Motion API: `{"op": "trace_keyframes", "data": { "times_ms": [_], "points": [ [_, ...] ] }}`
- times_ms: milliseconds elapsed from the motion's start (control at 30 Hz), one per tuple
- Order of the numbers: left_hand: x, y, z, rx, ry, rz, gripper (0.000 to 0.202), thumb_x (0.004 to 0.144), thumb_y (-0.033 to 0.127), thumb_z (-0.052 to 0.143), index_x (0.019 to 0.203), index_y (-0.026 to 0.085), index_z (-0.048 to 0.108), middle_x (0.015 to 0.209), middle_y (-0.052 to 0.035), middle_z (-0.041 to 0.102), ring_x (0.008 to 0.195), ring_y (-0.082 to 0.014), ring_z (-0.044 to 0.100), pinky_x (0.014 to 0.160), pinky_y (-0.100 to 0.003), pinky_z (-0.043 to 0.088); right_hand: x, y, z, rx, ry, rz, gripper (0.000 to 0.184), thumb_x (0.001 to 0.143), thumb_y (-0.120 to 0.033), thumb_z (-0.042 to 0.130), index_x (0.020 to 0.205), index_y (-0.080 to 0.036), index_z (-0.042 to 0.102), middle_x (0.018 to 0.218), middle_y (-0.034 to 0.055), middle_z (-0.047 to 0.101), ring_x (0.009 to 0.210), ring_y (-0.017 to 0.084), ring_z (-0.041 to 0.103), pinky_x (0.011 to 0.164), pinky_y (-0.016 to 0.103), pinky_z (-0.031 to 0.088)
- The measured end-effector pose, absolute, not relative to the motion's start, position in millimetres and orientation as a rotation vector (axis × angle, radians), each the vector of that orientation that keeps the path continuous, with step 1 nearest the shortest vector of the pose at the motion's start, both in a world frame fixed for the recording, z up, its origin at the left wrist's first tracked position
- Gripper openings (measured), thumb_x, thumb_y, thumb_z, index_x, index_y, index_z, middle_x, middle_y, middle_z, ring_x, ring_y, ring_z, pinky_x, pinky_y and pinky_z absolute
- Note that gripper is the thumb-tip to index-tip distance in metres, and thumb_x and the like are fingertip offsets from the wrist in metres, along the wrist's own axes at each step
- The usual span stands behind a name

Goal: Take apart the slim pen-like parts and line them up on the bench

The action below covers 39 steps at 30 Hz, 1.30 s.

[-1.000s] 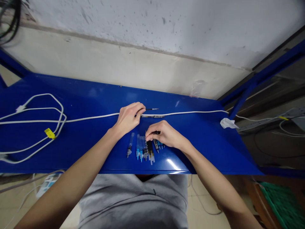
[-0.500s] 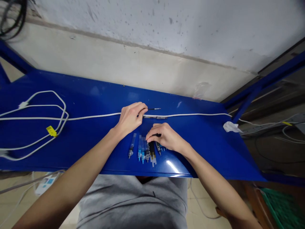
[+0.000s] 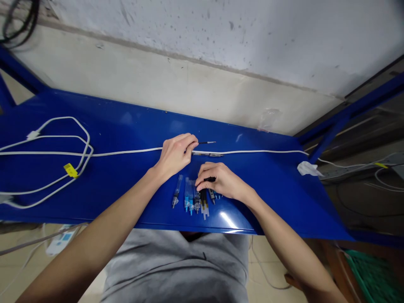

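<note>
A thin black refill [image 3: 206, 143] with a metal tip is pinched in the left hand [image 3: 175, 154], just above the white cable [image 3: 126, 152]. The right hand [image 3: 221, 181] is curled closed on a black pen piece [image 3: 209, 179] over a row of clear, blue-tinted plastic pen barrels [image 3: 191, 195] on the glossy blue metal counter [image 3: 126, 126].

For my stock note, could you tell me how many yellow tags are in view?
2: one yellow tag on the looped white cable at left, another yellow tag on cables far right. Others may be hidden.
</note>
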State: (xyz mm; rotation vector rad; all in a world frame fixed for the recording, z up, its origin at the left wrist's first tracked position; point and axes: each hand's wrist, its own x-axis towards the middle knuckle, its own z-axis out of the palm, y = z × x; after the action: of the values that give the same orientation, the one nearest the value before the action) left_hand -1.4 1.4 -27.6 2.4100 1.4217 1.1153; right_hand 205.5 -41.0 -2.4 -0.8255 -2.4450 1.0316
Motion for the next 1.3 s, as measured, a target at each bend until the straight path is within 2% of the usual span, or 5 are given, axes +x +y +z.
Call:
{"op": "trace_keyframes", "data": {
  "times_ms": [367,600,700,1000,1300],
  "points": [
    [2,-3,-26,2.468,1.254,1.102,0.025,0.104,0.025,0.044,0.096,0.020,0.067,0.093,-0.0036,0.072,0.088,-0.0178,0.067,0.075,-0.028,0.046,261,-59,-3,-1.716,-2.049,0.415,0.025,0.091,-0.017,0.065,0.114,-0.023,0.073,0.098,0.0067,0.075,0.081,0.020,0.068,0.074,0.031,0.049],
    [7,-9,-23,2.357,1.048,1.160,0.022,0.105,0.026,0.046,0.099,0.019,0.066,0.094,-0.0044,0.070,0.086,-0.0161,0.067,0.077,-0.027,0.048,241,-50,18,-1.390,-1.716,0.972,0.044,0.088,-0.043,0.074,0.126,-0.021,0.067,0.090,0.0046,0.074,0.065,0.015,0.065,0.054,0.027,0.051],
    [9,-11,-22,2.322,0.944,1.180,0.021,0.105,0.025,0.046,0.101,0.018,0.065,0.093,-0.0044,0.069,0.084,-0.0146,0.066,0.077,-0.026,0.049,224,-28,16,-1.087,-1.465,1.240,0.045,0.078,-0.050,0.082,0.107,-0.017,0.071,0.085,0.0051,0.072,0.066,0.016,0.066,0.050,0.026,0.052],
    [-4,0,-16,2.110,1.224,1.165,0.033,0.104,0.028,0.048,0.132,0.021,0.033,0.069,0.0084,0.051,0.054,-0.0094,0.049,0.060,-0.024,0.042,232,-5,2,-1.045,-1.120,1.097,0.035,0.084,-0.053,0.077,0.082,-0.022,0.060,0.080,0.0000,0.061,0.061,0.010,0.051,0.045,0.020,0.037],
    [-5,-1,-17,2.165,1.230,1.007,0.038,0.100,0.030,0.053,0.135,0.024,0.038,0.068,0.0080,0.057,0.052,-0.0097,0.054,0.059,-0.023,0.041,204,-38,-6,-1.112,-1.812,1.237,0.021,0.095,-0.039,0.069,0.093,-0.018,0.071,0.077,-0.0004,0.067,0.072,0.013,0.058,0.071,0.027,0.043]
  ]
}}
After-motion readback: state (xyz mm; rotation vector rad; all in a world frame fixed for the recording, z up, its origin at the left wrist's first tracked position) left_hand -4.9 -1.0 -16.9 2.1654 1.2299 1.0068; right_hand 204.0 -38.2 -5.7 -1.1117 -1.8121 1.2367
